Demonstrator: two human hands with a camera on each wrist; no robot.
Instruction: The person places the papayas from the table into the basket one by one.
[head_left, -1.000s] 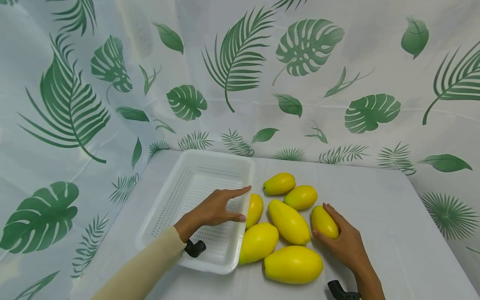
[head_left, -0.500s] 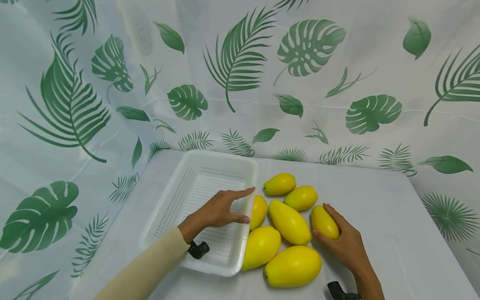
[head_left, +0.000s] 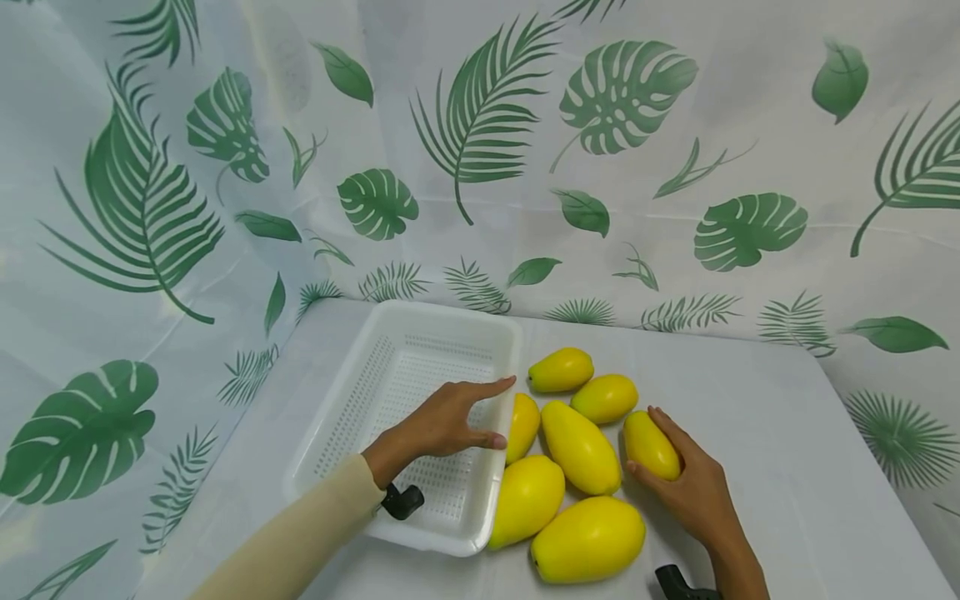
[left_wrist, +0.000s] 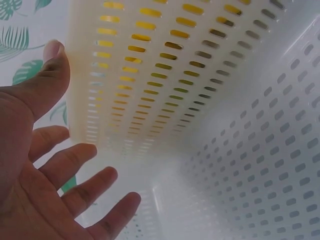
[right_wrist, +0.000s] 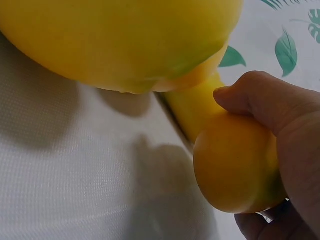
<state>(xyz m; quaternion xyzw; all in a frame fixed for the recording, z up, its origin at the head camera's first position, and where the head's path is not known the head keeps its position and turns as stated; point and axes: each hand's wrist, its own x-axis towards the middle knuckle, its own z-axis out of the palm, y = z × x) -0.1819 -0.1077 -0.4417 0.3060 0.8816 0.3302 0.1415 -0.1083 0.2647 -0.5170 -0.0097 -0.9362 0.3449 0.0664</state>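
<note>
My left hand (head_left: 442, 419) reaches over the white perforated basket (head_left: 309, 437) with thumb and fingers spread, the tips at its right rim. In the left wrist view the fingers (left_wrist: 80, 195) extend loosely and the thumb lies against the rim. My right hand (head_left: 693, 487) holds a yellow mango (head_left: 649, 444) on the table, fingers on its far side and thumb on its near side. In the right wrist view that mango (right_wrist: 232, 165) sits between thumb and fingers. Several other mangoes (head_left: 581, 447) lie between the basket and my right hand.
A white cloth covers the table (head_left: 787, 433). Behind it and at the left hangs a white curtain (head_left: 517, 233) printed with green leaves. One large mango (head_left: 588, 540) lies nearest the front, and another mango (head_left: 527, 500) lies against the basket's right side.
The basket has slid a little to the right along with my left hand. The mangoes along its right side have shifted right and slightly nearer. My right hand keeps holding its mango in place.
</note>
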